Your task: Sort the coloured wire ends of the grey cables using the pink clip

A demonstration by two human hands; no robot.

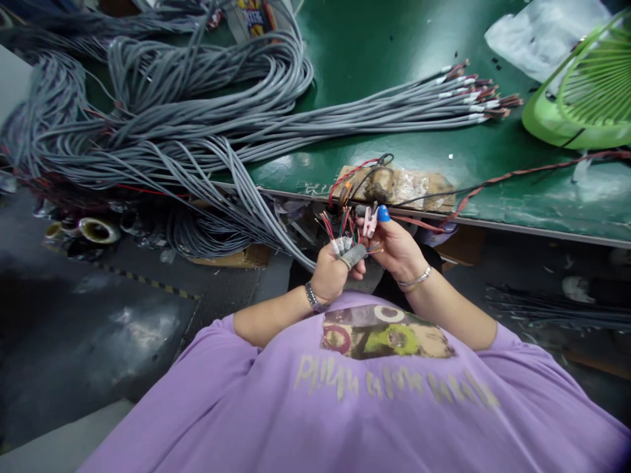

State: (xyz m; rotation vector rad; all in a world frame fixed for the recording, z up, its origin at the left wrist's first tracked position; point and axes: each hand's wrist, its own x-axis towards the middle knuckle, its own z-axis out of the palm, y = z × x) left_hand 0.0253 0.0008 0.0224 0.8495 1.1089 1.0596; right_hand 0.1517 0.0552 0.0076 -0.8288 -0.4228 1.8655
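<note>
My left hand is wrapped round a bunch of grey cables, just in front of the table edge. Their stripped ends, with white bands and thin coloured wires, point up out of the fist. A worn grey wrap covers the thumb. Close beside it, my right hand pinches a small pink clip between thumb and fingers. That thumb wears a blue finger cap. A few thin wires lie between both hands; whether the right fingers touch them is hidden.
Long grey cables heap across the green table, their stripped ends pointing right. A taped cardboard block with wires sits at the front edge. To the right stand a green fan and a plastic bag.
</note>
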